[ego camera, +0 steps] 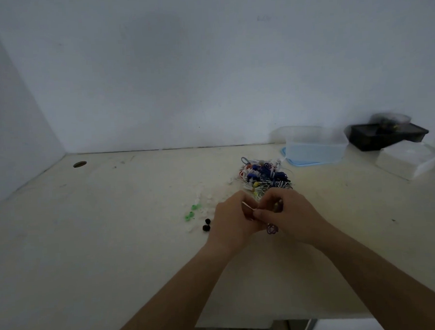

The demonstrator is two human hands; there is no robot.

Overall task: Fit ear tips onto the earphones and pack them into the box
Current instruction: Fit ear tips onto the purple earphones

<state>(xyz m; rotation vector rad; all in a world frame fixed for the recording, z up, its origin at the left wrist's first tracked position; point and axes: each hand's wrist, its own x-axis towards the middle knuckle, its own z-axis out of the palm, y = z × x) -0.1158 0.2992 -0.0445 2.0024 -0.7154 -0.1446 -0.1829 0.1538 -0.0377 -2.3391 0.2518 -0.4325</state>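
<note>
Two hands meet: left hand [230,216] and right hand [288,211] each pinch the earphone cable [249,206]; a slip could drop it among loose ear tips [206,224].

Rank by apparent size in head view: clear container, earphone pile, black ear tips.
Tied on top: clear container and earphone pile look about equal; the container sits farther, so unranked.
Smallest by far: black ear tips.

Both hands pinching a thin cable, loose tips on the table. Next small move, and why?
Probably the left hand lets go and picks up one of the small black rubber ear tips just beside it, while the right hand holds the thin white earphone cable. Both hands pinch that cable now, and no tip shows in either.
</note>
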